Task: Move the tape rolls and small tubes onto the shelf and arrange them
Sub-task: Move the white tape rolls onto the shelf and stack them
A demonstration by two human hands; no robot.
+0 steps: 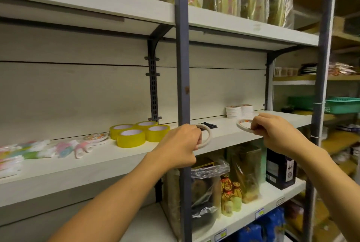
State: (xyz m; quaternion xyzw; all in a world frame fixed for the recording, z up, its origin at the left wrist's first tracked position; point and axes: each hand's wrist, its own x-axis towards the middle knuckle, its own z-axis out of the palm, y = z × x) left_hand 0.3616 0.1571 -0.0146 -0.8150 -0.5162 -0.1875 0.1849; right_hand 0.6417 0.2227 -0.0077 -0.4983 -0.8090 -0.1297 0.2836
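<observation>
Left hand (182, 140) and right hand (272, 130) each pinch a thin tape roll (206, 136); we risk toppling the white stack (239, 110) nearby.

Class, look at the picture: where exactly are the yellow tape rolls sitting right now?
In the head view, the four yellow tape rolls sit clustered on the middle shelf, left of the grey upright post and just left of the left hand.
</observation>
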